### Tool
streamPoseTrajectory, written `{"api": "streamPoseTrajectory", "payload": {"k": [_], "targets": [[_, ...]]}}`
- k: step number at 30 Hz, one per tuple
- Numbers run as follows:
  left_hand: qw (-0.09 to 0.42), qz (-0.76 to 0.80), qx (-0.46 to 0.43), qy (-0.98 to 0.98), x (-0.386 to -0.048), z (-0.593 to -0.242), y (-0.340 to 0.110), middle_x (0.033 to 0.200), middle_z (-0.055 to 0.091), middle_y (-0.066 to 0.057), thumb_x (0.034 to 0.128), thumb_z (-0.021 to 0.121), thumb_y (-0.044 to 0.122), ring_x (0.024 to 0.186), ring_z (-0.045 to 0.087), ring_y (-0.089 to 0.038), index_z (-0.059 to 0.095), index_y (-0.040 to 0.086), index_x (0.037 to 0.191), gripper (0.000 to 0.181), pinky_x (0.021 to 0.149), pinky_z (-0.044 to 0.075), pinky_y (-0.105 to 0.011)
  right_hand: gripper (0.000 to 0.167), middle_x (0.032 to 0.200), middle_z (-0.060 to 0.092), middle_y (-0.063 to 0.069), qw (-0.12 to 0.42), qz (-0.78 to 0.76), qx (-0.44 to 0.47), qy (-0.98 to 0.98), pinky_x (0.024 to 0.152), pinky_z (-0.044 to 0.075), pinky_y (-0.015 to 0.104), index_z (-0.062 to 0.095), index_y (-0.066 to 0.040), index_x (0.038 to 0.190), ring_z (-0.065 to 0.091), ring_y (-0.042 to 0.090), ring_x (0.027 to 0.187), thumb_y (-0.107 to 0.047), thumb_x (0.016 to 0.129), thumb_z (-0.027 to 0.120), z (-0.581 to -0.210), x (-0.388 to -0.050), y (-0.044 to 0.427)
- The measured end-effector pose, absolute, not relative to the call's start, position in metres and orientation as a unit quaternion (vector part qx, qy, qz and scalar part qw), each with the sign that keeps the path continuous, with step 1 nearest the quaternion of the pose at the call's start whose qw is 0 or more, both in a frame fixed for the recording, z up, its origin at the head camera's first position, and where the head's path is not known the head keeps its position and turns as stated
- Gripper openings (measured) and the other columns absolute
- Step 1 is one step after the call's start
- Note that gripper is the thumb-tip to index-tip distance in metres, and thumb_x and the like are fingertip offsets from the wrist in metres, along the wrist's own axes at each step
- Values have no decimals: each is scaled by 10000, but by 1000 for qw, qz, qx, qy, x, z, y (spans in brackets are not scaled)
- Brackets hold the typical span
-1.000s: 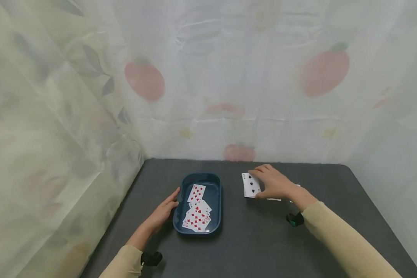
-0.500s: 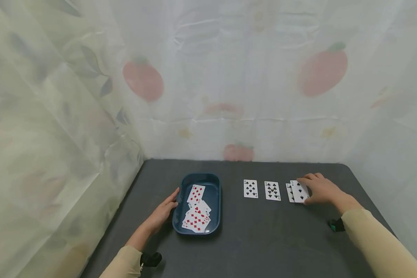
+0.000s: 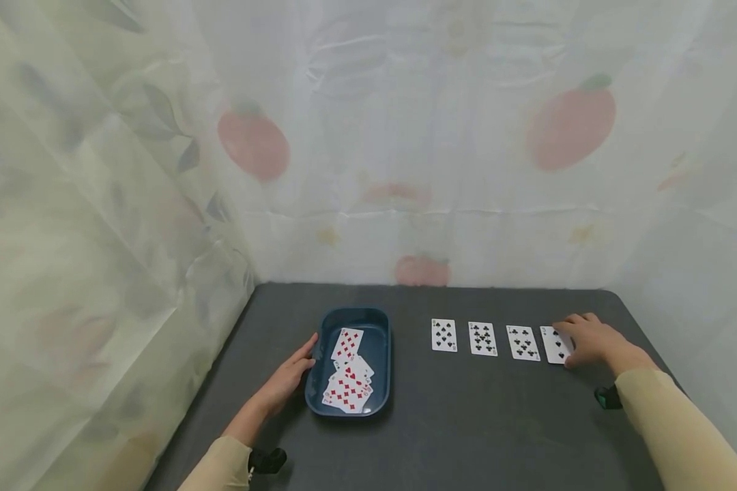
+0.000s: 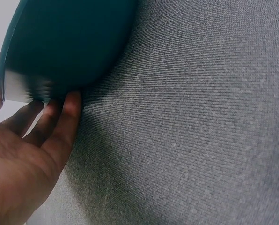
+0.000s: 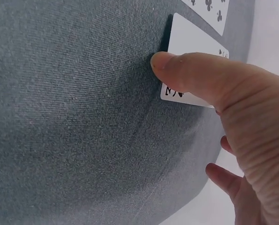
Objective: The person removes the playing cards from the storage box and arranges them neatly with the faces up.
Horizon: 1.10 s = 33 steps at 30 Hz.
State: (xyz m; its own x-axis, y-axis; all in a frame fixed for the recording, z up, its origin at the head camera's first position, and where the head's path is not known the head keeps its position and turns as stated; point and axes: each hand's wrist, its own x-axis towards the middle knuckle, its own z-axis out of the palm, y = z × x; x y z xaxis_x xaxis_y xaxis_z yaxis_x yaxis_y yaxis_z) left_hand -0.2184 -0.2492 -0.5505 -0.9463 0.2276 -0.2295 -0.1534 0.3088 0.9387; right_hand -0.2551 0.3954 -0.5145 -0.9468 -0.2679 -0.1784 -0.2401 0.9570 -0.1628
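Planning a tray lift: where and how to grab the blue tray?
Probably take the blue tray mid-length by its left wall and right wall, coming in from both sides. These are its longer sides, with raised rims to pinch. The left grip touches the left; the right is untouched. Keep it level: loose cards lie inside.

Soft, diffuse light; faint glare on the curtain [image 3: 344,136], soft shadow beside the tray [image 3: 378,341]
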Motion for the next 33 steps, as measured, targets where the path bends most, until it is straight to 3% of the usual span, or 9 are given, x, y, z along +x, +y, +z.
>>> {"api": "streamPoseTrajectory", "payload": {"k": [12, 33], "targets": [[169, 591, 26, 789, -217, -552, -252, 1714, 88, -72, 1104, 402, 206, 1554, 60, -358, 213, 314, 1648, 586, 1157, 177, -679, 773, 1354, 493, 348, 127, -62, -115, 983, 892, 412, 736, 591, 25, 1368, 394, 586, 1227, -280, 726, 894, -511, -256, 402], [167, 585, 35, 793, -218, -551, -252, 1715, 84, -46, 1114, 379, 202, 1559, 34, -329, 189, 298, 1653, 580, 1187, 103, -639, 771, 1370, 452, 375, 183, -82, -82, 976, 906, 384, 777, 570, 22, 1390, 362, 605, 1228, -266, 742, 872, -510, -261, 403]]}}
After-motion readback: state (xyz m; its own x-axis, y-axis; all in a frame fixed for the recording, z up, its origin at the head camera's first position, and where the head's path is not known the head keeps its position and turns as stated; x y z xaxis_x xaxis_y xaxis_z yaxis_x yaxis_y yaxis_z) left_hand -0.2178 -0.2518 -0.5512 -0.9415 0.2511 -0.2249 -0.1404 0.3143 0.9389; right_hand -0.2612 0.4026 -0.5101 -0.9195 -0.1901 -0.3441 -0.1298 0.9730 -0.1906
